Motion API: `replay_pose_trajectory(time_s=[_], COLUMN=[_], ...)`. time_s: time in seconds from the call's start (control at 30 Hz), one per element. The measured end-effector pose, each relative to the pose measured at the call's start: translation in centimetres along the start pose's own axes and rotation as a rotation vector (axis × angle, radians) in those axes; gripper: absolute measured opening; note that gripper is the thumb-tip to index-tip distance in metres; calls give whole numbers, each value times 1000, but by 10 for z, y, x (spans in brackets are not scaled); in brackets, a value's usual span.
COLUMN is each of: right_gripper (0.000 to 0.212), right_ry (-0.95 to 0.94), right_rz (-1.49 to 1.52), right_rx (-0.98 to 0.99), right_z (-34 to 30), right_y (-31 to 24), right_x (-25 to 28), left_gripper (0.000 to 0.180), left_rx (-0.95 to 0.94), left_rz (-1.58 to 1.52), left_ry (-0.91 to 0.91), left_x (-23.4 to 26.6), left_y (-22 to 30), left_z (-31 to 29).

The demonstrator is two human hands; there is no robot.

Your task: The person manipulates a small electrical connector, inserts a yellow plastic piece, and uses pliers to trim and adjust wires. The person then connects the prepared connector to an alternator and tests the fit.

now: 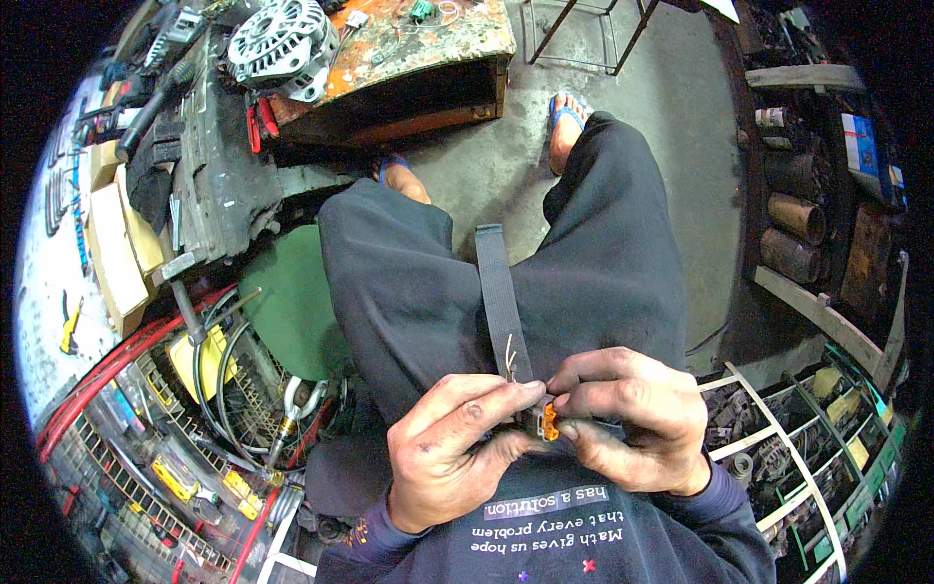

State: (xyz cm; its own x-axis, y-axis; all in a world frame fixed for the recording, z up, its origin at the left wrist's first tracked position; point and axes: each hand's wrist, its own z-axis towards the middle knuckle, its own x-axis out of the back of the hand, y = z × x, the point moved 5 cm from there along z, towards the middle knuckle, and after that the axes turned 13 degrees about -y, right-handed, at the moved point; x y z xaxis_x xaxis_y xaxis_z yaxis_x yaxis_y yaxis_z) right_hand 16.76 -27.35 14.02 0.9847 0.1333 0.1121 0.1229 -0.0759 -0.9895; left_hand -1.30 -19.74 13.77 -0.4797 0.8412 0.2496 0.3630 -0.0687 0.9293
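Above my lap, both hands are closed at a small electrical connector point(538, 421) with a dark body and a clear or grey end. My left hand point(457, 443) pinches the dark body between thumb and fingers. Thin pale wires point(510, 358) stick up beside its fingertips. My right hand point(632, 419) grips the other side, with its thumb and fingertips at an orange insert point(551, 423) on the connector. The fingers hide much of the connector, so whether the insert is seated in it I cannot tell.
An alternator point(277, 49) and small loose parts lie on a stained wooden bench point(428, 44) ahead. Red-handled pliers point(261, 125) hang at its left. A green round surface point(292, 311) and hoses point(219, 370) lie left; racks of parts point(808, 457) stand right.
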Motion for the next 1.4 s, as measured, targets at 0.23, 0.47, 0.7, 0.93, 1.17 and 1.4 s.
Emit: replay_pose_trajectory(time_s=[0.23, 0.47, 0.7, 0.93, 1.17, 1.4], right_gripper=[34, 36, 41, 41, 39, 39], right_ry=[-36, -48, 1, -5, -7, 0], right_rz=[-5, -75, -257, -150, -166, -78], right_rx=[-28, 9, -4, -58, -78, -127], right_z=[2, 2, -4, -1, -3, -5], right_y=[-1, 1, -5, -5, -4, 5], right_x=[1, 6, -4, -4, -4, -6], left_gripper=[49, 48, 49, 47, 49, 51], left_rx=[25, 27, 3, 30, -1, -21], left_rz=[11, 48, 122, 122, 111, 138], left_ry=[-11, -20, 35, 33, 18, 8], left_x=[1, 1, -4, -3, -5, -5], left_y=[1, 4, 6, 6, 6, 5], left_z=[1, 3, 5, 3, 4, 4])
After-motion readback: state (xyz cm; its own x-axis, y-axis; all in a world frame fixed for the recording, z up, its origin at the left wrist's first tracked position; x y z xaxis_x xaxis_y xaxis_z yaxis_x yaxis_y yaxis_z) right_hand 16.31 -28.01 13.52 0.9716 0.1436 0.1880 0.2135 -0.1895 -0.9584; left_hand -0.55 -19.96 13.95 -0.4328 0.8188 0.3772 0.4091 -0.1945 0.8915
